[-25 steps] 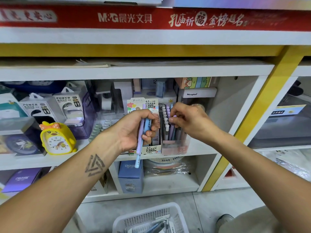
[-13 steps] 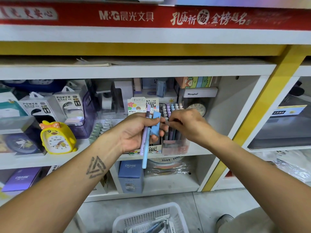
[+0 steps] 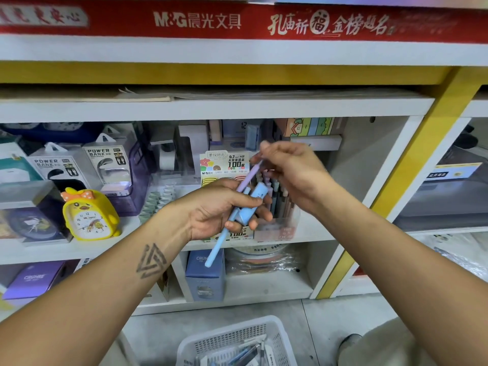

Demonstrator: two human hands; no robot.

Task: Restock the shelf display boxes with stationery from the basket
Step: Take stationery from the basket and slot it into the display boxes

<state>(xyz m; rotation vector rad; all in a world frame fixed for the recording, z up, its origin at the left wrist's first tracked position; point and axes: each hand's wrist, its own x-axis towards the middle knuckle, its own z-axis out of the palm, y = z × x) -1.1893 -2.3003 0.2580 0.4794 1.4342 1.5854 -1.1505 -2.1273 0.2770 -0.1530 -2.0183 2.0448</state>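
The left hand [image 3: 221, 207] grips a small bunch of pastel stationery: a long light-blue pen [image 3: 217, 245] that slants down and to the left out of the fist, its tip hanging in front of the lower shelf, a short chunky blue piece [image 3: 254, 199] lying across the fingers, and a lilac pen [image 3: 249, 175] that rises up and to the right. The left fingers are curled narrowly round the bunch. The right hand [image 3: 293, 170] is raised just above it, wrist bent, and pinches the top end of the lilac pen between thumb and forefinger; its other fingers are loosely curled.

Both hands hover in front of the middle shelf [image 3: 311, 231], where a clear display box [image 3: 280, 225] stands packed with upright pens, right behind the left knuckles. Touching its left side is a printed lead-refill box [image 3: 224, 162] with "100" on its card. To the right of the clear box the shelf is bare up to the white side wall, beyond which runs a yellow upright [image 3: 412, 165]. A yellow chick clock [image 3: 88, 215] stands well apart on the left, beside power bank packs [image 3: 105, 167].

The white basket [image 3: 232, 339] sits on the floor below, between the forearms, with more stationery inside
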